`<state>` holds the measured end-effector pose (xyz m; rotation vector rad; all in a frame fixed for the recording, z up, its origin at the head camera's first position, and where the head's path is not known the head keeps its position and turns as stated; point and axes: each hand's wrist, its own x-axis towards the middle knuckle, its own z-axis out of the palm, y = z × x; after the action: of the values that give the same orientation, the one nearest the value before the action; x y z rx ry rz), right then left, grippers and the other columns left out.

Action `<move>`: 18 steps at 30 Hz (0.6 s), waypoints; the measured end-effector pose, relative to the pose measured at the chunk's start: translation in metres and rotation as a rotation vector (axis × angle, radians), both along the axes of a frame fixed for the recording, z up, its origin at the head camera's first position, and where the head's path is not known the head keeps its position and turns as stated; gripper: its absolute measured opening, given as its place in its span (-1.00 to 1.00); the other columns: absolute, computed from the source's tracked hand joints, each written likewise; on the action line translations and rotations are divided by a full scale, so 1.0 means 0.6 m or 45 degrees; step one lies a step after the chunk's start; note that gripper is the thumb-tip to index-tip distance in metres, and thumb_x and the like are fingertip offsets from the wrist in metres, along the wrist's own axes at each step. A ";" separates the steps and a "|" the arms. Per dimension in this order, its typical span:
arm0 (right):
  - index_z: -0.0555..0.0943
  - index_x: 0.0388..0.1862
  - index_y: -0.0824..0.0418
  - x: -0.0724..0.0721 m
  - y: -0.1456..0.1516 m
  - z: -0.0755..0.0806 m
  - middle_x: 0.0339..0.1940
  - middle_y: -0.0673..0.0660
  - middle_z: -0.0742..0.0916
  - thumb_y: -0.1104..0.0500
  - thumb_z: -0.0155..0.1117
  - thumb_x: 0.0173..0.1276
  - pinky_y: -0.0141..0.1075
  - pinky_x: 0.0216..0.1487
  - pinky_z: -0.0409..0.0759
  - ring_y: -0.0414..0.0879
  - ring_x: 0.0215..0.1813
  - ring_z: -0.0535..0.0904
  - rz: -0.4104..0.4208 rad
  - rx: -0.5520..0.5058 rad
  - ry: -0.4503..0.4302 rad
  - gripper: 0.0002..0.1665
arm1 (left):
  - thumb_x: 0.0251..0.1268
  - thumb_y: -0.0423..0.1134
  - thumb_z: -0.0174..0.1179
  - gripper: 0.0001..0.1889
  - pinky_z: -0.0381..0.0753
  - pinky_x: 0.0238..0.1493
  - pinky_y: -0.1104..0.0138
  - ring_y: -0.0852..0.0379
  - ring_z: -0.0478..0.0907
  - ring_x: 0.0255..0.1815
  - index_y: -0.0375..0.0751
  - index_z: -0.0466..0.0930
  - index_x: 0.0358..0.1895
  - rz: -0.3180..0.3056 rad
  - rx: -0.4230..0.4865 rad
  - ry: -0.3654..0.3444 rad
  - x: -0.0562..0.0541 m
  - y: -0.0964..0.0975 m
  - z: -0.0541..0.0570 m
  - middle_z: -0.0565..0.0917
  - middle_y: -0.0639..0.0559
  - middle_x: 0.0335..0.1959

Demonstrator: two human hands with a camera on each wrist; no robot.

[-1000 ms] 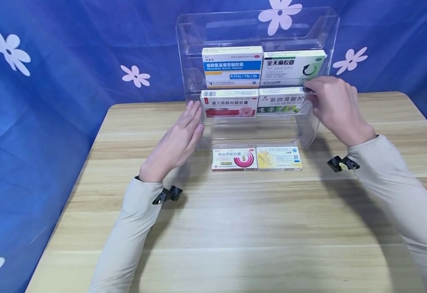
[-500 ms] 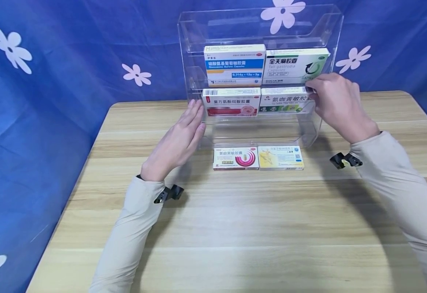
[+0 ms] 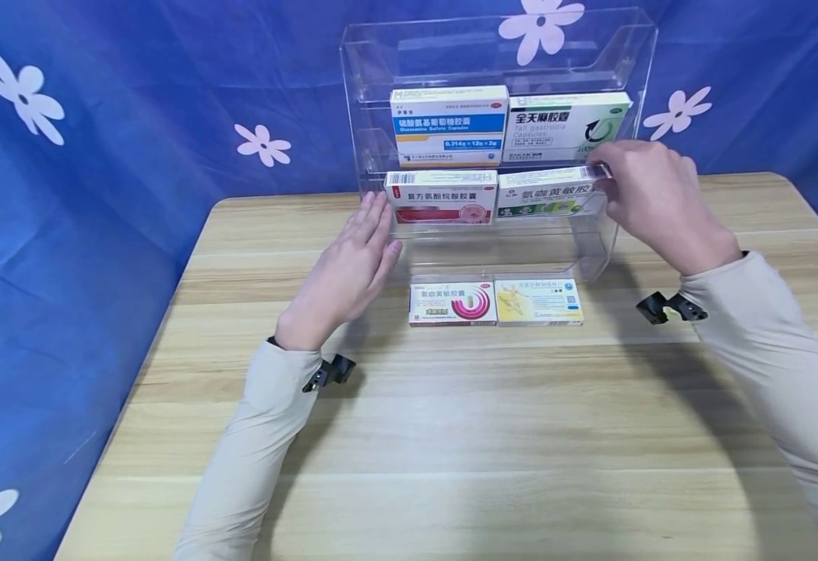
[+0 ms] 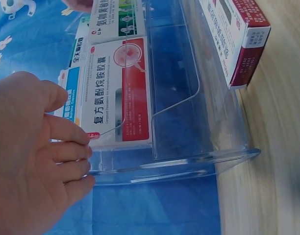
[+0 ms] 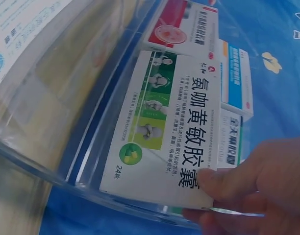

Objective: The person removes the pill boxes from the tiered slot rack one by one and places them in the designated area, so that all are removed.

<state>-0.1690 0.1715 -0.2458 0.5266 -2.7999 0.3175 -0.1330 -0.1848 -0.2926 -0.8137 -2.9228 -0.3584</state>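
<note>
My right hand (image 3: 654,195) pinches the right end of a white and green medicine box (image 5: 174,122), thumb on its front face. That box stands slightly tilted in the middle tier of a clear acrylic display rack (image 3: 500,249), its right end higher. Beside it in the same tier sits a white and red medicine box (image 3: 440,199). Fingers straight, my left hand (image 3: 342,273) lies against the rack's left side, next to the red box; the left wrist view shows nothing gripped in it.
On the upper tier stand a blue and white box (image 3: 449,128) and a green and white box (image 3: 565,127). At the rack's front lie a pink-ringed box (image 3: 453,304) and a yellow box (image 3: 538,302) on the wooden table (image 3: 451,436). A blue curtain (image 3: 135,117) hangs behind.
The right hand has shifted slightly right, and the right end of the white and green box has risen, leaving it tilted. The left hand stays at the rack's side.
</note>
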 end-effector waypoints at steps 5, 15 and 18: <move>0.57 0.06 0.34 0.004 0.006 0.010 -0.12 0.38 0.71 0.48 0.20 0.20 0.23 -0.29 0.55 0.35 -0.18 0.62 0.083 -0.051 -0.039 -0.59 | 0.59 0.04 -0.43 -0.33 -0.34 0.53 0.18 -0.05 -0.35 0.56 -0.42 -0.12 0.50 0.016 -0.042 -0.014 0.002 0.003 0.002 -0.17 -0.26 0.54; 0.62 -0.10 0.46 0.000 0.017 0.008 -0.22 0.43 0.71 0.61 0.14 0.02 0.15 -0.17 0.58 0.31 -0.22 0.63 0.194 -0.113 -0.010 -0.59 | 0.58 0.07 -0.41 -0.30 -0.46 0.50 0.04 -0.04 -0.47 0.54 -0.42 -0.20 0.51 0.067 -0.098 -0.027 0.002 0.013 0.006 -0.24 -0.24 0.55; 0.62 -0.13 0.45 0.000 0.020 0.008 -0.26 0.41 0.72 0.58 0.20 0.07 0.09 -0.23 0.58 0.26 -0.28 0.63 0.200 -0.128 0.027 -0.66 | 0.58 0.10 -0.43 -0.29 -0.51 0.47 -0.05 -0.01 -0.50 0.54 -0.39 -0.22 0.51 0.090 -0.115 -0.027 0.002 0.015 0.006 -0.27 -0.20 0.55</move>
<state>-0.1687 0.1837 -0.2412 0.7232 -2.7108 0.4791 -0.1320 -0.1760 -0.2889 -0.7197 -2.9970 -0.2328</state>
